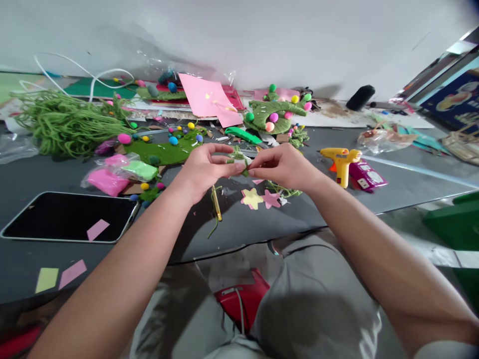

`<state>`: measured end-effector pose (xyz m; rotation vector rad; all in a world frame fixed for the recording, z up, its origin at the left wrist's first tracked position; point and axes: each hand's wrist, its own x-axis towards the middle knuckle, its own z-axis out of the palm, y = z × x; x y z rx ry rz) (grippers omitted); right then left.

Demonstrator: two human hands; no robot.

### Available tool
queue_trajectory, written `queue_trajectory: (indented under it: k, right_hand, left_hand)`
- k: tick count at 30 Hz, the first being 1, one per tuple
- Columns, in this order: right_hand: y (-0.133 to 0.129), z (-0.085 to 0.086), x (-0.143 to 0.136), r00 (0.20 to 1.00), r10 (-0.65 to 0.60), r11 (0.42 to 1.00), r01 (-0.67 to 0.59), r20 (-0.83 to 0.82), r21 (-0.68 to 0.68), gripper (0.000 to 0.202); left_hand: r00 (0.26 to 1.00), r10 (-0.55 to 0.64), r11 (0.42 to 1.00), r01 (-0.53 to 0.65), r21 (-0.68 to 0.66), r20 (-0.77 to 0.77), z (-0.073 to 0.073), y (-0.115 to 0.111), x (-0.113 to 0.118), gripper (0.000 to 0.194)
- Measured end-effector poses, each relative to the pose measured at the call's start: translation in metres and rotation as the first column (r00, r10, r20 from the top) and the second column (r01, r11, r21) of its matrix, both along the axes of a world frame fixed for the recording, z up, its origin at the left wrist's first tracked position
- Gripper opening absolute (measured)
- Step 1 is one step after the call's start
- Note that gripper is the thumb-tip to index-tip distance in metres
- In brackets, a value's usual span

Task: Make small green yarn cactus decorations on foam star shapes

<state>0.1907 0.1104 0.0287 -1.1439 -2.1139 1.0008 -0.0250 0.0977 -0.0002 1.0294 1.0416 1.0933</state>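
A small white piece with green yarn on it [241, 160] is held between my two hands above the grey table. My left hand [209, 167] pinches its left side with thumb and fingers. On its right, the fingertips of my right hand [277, 164] press together at the yarn. Below the hands lie a yellow paper flower [252, 198] and a pink paper star [271, 199]. Loose green yarn [286, 190] is under my right hand. A gold-coloured tool [216, 203] rests near my left hand.
A yellow glue gun [341, 162] stands at the right beside a purple packet [368, 175]. At the left are a phone [69, 217], bagged clay [108, 180] and a green yarn heap [71, 122]. Behind the hands lie a green cutter [243, 134] and pink paper [207, 97].
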Motion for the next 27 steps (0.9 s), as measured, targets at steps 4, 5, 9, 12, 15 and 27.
queue_trajectory:
  k: [4,5,9,12,15,27]
  right_hand:
    - [0.001,0.001,0.003,1.000,0.005,0.996,-0.005,0.002,-0.092,0.016]
    - [0.002,0.001,0.004,1.000,0.009,0.994,-0.008,0.005,-0.104,0.016]
    - [0.005,0.000,0.007,0.998,0.055,0.985,-0.051,0.018,-0.166,0.013]
    - [0.007,0.001,0.010,0.990,0.131,0.977,-0.122,0.043,-0.178,0.015]
    - [0.006,0.003,0.011,0.982,0.159,0.986,-0.153,0.106,-0.068,0.013]
    - [-0.001,0.013,0.007,0.979,-0.034,0.996,0.016,0.203,0.089,0.011]
  left_hand:
    - [1.000,-0.014,1.000,0.015,0.008,-0.010,-0.002,0.000,0.000,0.063]
    - [1.000,-0.019,1.000,0.019,0.010,-0.009,-0.003,0.000,0.000,0.063]
    - [0.997,-0.079,0.997,0.079,0.010,-0.023,0.000,-0.002,0.002,0.065]
    - [0.985,-0.147,0.989,0.147,-0.007,-0.091,0.002,-0.003,0.003,0.063]
    - [0.963,-0.168,0.985,0.170,-0.007,-0.211,0.001,-0.004,0.005,0.061]
    - [0.840,0.075,0.972,0.059,0.227,-0.538,-0.002,-0.016,0.025,0.043]
